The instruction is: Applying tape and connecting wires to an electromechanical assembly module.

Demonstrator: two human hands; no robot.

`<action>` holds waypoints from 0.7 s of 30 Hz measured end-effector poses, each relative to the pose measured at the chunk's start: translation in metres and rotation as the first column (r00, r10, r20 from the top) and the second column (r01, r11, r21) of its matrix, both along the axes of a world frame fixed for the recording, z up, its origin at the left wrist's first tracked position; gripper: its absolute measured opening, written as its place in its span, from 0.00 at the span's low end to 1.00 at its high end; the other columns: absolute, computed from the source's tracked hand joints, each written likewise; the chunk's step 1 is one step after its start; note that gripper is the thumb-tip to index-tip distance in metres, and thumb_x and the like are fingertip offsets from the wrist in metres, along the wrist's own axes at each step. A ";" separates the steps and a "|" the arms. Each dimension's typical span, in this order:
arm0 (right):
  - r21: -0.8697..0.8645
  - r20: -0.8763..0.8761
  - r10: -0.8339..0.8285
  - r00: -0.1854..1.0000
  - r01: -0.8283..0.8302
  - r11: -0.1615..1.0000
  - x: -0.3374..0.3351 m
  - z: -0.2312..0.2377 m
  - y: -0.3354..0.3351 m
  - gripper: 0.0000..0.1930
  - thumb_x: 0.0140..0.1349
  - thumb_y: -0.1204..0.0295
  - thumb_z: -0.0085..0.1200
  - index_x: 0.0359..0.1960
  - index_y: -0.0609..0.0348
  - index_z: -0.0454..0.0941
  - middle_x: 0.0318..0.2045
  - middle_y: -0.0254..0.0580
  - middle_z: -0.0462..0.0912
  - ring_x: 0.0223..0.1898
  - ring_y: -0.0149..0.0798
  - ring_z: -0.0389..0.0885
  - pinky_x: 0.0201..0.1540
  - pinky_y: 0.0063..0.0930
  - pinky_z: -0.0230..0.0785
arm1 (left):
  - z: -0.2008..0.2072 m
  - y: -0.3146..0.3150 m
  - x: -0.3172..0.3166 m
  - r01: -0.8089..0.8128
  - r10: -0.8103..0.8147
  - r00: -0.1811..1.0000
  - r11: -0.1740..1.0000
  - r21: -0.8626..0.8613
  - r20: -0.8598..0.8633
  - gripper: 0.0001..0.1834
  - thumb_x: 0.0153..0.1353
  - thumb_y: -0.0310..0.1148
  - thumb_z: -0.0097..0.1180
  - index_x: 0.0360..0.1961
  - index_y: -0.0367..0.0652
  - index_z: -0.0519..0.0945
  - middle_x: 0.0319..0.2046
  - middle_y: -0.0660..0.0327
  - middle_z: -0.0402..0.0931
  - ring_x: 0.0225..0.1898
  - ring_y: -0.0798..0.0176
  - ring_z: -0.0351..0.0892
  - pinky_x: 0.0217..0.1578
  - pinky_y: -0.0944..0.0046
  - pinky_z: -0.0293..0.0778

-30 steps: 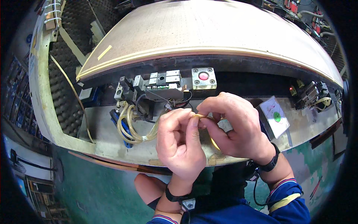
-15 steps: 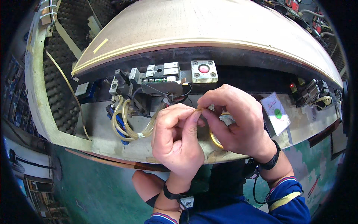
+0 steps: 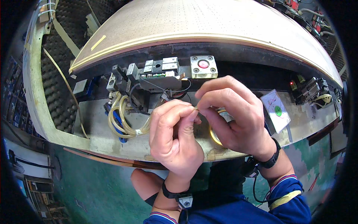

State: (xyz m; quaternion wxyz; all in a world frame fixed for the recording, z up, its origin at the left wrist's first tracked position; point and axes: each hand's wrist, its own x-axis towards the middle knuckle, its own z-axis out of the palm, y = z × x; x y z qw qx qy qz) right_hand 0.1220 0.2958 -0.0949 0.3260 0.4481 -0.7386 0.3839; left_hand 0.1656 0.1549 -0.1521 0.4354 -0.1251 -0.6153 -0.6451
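Note:
My left hand is closed in a pinch, thumb against forefinger, on a thin yellowish strip. Its small end pokes out between the fingertips; the rest is hidden. Touching that same spot are the thumb and forefinger of my right hand, also closed, its other fingers curled above. Partly behind the right hand, a yellow-edged ring rests on the bench, too covered to name surely. Left of my hands is a coil of clear yellowish tubing, with blue-handled tool parts under it.
Beyond my hands stand a metal block with a red round centre and a small device with wires. A clear flat case with a green disc lies right, near another wired unit. A large perforated board rises behind the bench.
The strip stretched between both pinches before; now only a short end shows at the left fingertips. My right fingers have shifted slightly, and the whole view has moved a little.

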 end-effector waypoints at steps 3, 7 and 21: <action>0.027 0.020 0.000 1.000 0.000 1.000 0.003 0.000 0.000 0.13 0.54 0.85 0.70 0.41 0.61 0.85 0.38 0.46 0.88 0.36 0.43 0.88 0.37 0.33 0.80 | 0.000 -0.002 0.000 -0.026 0.026 1.000 0.999 -0.038 0.000 0.07 0.71 0.14 0.61 0.47 0.34 0.84 0.47 0.52 0.82 0.34 0.67 0.81 0.35 0.69 0.79; 0.029 0.089 -0.044 0.995 0.041 0.999 0.012 0.006 -0.003 0.14 0.55 0.85 0.69 0.43 0.61 0.86 0.36 0.45 0.89 0.33 0.42 0.88 0.35 0.32 0.81 | -0.004 0.000 0.000 -0.047 0.046 0.999 0.998 -0.038 -0.022 0.08 0.73 0.15 0.60 0.49 0.34 0.83 0.47 0.52 0.82 0.33 0.68 0.80 0.34 0.69 0.79; -0.026 0.162 -0.040 0.986 0.045 0.999 0.008 0.000 -0.003 0.12 0.60 0.84 0.68 0.44 0.61 0.84 0.35 0.45 0.87 0.30 0.45 0.86 0.31 0.32 0.77 | 0.002 0.014 0.000 0.039 -0.044 0.999 0.984 0.176 0.027 0.08 0.71 0.14 0.61 0.49 0.33 0.81 0.50 0.51 0.80 0.43 0.67 0.81 0.43 0.69 0.80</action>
